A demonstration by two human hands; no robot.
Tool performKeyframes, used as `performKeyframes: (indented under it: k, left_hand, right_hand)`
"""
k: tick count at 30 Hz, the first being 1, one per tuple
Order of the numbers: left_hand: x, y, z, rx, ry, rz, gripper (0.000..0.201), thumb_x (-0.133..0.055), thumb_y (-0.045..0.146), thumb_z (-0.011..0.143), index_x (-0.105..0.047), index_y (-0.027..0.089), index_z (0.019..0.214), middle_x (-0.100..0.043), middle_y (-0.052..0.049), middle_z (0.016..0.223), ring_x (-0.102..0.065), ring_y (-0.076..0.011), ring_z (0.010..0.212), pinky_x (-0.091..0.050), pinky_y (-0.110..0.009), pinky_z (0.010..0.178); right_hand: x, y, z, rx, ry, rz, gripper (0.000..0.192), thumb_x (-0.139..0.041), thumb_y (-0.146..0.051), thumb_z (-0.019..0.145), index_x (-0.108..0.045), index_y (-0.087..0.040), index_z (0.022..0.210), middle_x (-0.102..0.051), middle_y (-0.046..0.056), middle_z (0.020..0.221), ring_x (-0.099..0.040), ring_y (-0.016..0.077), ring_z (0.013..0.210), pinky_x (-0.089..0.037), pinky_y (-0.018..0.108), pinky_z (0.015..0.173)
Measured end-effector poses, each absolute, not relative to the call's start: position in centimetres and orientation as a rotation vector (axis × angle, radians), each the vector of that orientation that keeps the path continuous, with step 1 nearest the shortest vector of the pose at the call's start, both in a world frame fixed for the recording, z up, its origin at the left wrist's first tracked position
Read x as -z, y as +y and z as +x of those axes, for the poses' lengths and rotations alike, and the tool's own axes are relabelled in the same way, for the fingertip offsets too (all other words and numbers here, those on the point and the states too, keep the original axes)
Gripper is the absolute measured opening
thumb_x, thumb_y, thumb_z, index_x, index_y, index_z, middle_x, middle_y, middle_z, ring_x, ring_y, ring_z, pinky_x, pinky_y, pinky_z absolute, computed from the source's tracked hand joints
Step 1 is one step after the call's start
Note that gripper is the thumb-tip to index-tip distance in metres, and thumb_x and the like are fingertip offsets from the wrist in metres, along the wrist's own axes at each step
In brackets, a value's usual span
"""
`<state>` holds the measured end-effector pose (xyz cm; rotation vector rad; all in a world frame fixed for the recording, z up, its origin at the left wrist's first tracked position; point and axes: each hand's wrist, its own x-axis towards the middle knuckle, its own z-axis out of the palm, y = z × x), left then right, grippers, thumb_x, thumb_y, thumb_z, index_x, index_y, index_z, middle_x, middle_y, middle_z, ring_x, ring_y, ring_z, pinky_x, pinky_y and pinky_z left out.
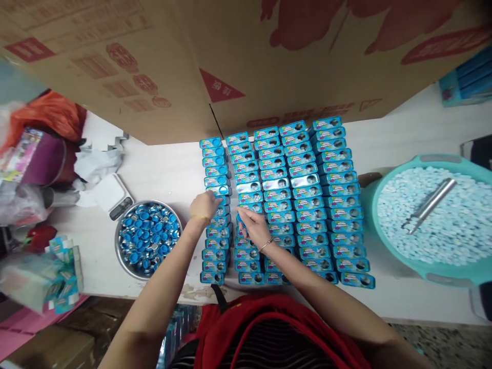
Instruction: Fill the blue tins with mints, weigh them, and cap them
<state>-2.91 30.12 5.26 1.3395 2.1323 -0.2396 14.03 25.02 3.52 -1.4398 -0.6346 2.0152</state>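
Note:
Rows of small blue tins stand upright on the table, most with a dark round opening on top and white pieces inside. In the leftmost row, the far tins have blue round caps over their openings. My left hand is closed, its fingertips down at the top of a tin midway along that row; what they pinch is hidden. To its right, my right hand hovers over the second row, fingers curled around what looks like a blue cap, partly hidden.
A metal bowl of blue caps sits left, near a white scale. At right, a turquoise basin holds pale blue pieces and a metal scoop. A large cardboard box stands behind the tins. Bags lie far left.

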Motion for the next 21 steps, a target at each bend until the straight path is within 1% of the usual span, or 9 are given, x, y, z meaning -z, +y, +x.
performKeyframes:
  k: [3, 5, 6, 8, 11, 14, 17, 19, 21]
  left_hand:
    - [-5.7, 26.7, -1.2, -0.304, 1.828, 1.292, 0.028, -0.056, 0.044, 0.078, -0.061, 0.019, 0.089, -0.065, -0.004, 0.082, -0.059, -0.0153, 0.075, -0.047, -0.027, 0.071]
    - [-5.8, 24.5, 0.0, -0.547, 1.626, 1.188, 0.025, -0.06, 0.039, 0.073, -0.06, 0.017, 0.086, -0.062, -0.002, 0.077, -0.056, -0.0127, 0.069, -0.047, -0.025, 0.068]
    - [-5.8, 23.7, 0.4, -0.572, 1.615, 1.156, 0.022, -0.06, 0.037, 0.072, -0.059, 0.017, 0.083, -0.06, -0.001, 0.073, -0.055, -0.0119, 0.066, -0.047, -0.025, 0.067]
    - [-5.7, 22.8, 0.7, -0.548, 1.733, 1.133, 0.015, -0.056, 0.032, 0.075, -0.056, 0.017, 0.077, -0.057, 0.001, 0.069, -0.054, -0.0108, 0.062, -0.047, -0.023, 0.063]
    - [-5.5, 23.2, -0.4, -0.461, 1.971, 1.146, 0.011, -0.048, 0.028, 0.079, -0.054, 0.018, 0.08, -0.057, 0.0, 0.069, -0.053, -0.0115, 0.063, -0.045, -0.023, 0.063]
    - [-5.1, 24.6, -2.1, -0.316, 2.112, 1.201, 0.009, -0.051, 0.026, 0.078, -0.054, 0.019, 0.082, -0.059, -0.002, 0.074, -0.055, -0.014, 0.069, -0.044, -0.025, 0.069]
    - [-4.8, 25.9, -2.8, -0.078, 2.164, 1.249, 0.008, -0.059, 0.027, 0.074, -0.055, 0.02, 0.076, -0.063, -0.004, 0.075, -0.059, -0.0191, 0.077, -0.043, -0.029, 0.072]
    - [-4.6, 26.6, -2.8, 0.114, 2.176, 1.254, 0.014, -0.061, 0.034, 0.074, -0.057, 0.021, 0.073, -0.065, -0.007, 0.077, -0.061, -0.0233, 0.082, -0.043, -0.031, 0.072]
    - [-4.4, 27.3, -2.8, 0.29, 2.175, 1.255, 0.024, -0.062, 0.044, 0.074, -0.059, 0.02, 0.071, -0.067, -0.01, 0.082, -0.062, -0.027, 0.087, -0.044, -0.033, 0.074]
  right_hand:
    - [-3.4, 24.6, 13.6, -1.974, -0.668, -1.441, 0.047, -0.06, -0.051, 0.075, -0.067, -0.018, 0.108, -0.051, -0.005, 0.05, -0.041, 0.0082, 0.034, -0.026, 0.023, 0.032]
    - [-3.5, 24.2, 13.2, -1.987, -0.704, -1.429, 0.047, -0.058, -0.051, 0.077, -0.064, -0.018, 0.11, -0.05, -0.005, 0.048, -0.041, 0.0093, 0.033, -0.028, 0.023, 0.032]
    - [-3.6, 24.0, 13.0, -1.999, -0.714, -1.427, 0.046, -0.057, -0.051, 0.078, -0.062, -0.019, 0.111, -0.05, -0.006, 0.047, -0.041, 0.0098, 0.033, -0.028, 0.024, 0.032]
    - [-3.9, 23.6, 12.8, -2.027, -0.693, -1.423, 0.042, -0.057, -0.05, 0.078, -0.057, -0.022, 0.11, -0.05, -0.007, 0.048, -0.041, 0.0101, 0.032, -0.027, 0.023, 0.031]
    - [-4.5, 23.0, 13.3, -2.174, -0.478, -1.308, 0.032, -0.058, -0.049, 0.077, -0.054, -0.023, 0.095, -0.056, -0.004, 0.059, -0.048, 0.0102, 0.039, -0.027, 0.021, 0.032]
    - [-5.1, 22.7, 14.4, -2.338, -0.268, -1.128, 0.03, -0.062, -0.046, 0.075, -0.054, -0.02, 0.089, -0.06, -0.001, 0.07, -0.052, 0.0099, 0.05, -0.032, 0.019, 0.037]
    - [-5.3, 22.5, 15.3, -2.37, -0.352, -1.11, 0.033, -0.066, -0.045, 0.073, -0.058, -0.018, 0.089, -0.058, -0.002, 0.069, -0.046, 0.0068, 0.046, -0.026, 0.017, 0.035]
    - [-5.0, 22.4, 15.5, -2.345, -0.457, -1.161, 0.036, -0.066, -0.048, 0.072, -0.06, -0.018, 0.09, -0.056, -0.003, 0.065, -0.042, 0.0055, 0.042, -0.02, 0.017, 0.033]
    - [-4.5, 22.3, 15.5, -2.285, -0.557, -1.241, 0.038, -0.065, -0.05, 0.072, -0.063, -0.018, 0.092, -0.054, -0.004, 0.06, -0.04, 0.0054, 0.038, -0.019, 0.018, 0.032]
